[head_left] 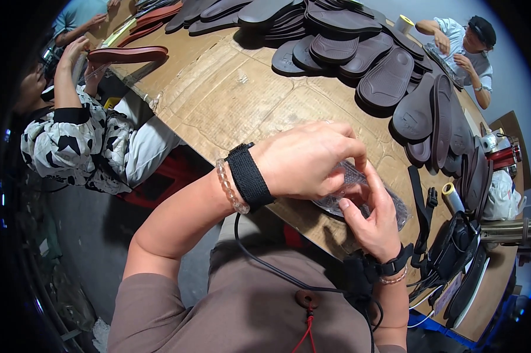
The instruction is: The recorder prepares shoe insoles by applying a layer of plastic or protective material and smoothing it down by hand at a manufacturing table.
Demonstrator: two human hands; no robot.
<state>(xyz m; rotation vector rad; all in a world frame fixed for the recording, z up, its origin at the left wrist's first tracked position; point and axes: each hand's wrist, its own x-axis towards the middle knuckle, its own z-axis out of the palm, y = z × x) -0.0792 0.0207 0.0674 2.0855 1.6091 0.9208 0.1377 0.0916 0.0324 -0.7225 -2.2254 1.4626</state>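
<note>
A crinkled clear plastic wrap point(399, 207) lies at the near edge of the cardboard-covered table, under and between my hands. My left hand point(312, 160) comes over it from the left, its fingers bent down and closed on the plastic. From below, my right hand point(372, 219) curls its thumb and fingers at the same plastic, close to the left fingertips. A dark edge shows under the wrap, but my hands hide most of what lies there. Past my hands, dark brown shoe soles point(385, 81) lie in overlapping stacks along the table's far and right sides.
The cardboard point(218, 100) covers the tabletop. On the right are a yellow-cored roll point(452, 197), a black strap point(419, 215), a black bag point(453, 241) and a white plastic bag point(501, 197). A co-worker at left holds a reddish-brown sole point(127, 55); another person works at far right.
</note>
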